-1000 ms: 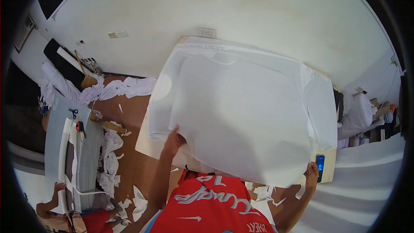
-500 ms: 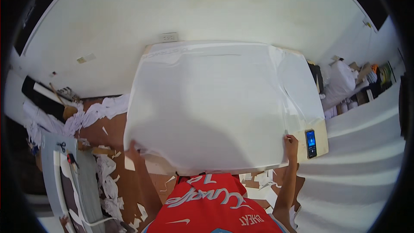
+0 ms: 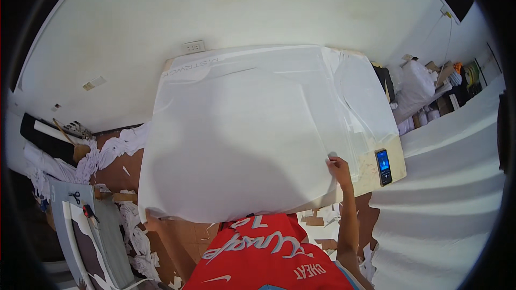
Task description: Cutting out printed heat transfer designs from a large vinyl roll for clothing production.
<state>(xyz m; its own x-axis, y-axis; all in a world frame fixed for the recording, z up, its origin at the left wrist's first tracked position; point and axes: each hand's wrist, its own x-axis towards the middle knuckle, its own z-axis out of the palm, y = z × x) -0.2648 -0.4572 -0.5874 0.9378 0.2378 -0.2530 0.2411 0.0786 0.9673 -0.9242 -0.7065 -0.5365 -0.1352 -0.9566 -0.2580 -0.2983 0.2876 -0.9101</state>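
Observation:
A large, thin white sheet (image 3: 242, 139) covers most of the table in front of me, with my shadow across it. My right hand (image 3: 339, 169) pinches the sheet's right edge near the front corner. At the front left corner, my left hand (image 3: 154, 221) grips the same sheet, which hangs past the table edge there. The sheet hides part of those left fingers. More white sheets with drawn lines (image 3: 368, 96) lie underneath and show along the right and far sides.
A phone (image 3: 384, 166) with a lit screen lies on the bare wooden tabletop (image 3: 365, 174) at the right. White fabric (image 3: 441, 182) drapes beyond it. On the left, a grey surface (image 3: 110, 231) bears scissors (image 3: 74, 197) and a tape measure (image 3: 88, 212). White scraps litter the brown floor.
The top sheet has shifted left, uncovering more of the layers at right. My right hand moved left with its edge; my left hand moved left and nearer to me. The view has turned slightly.

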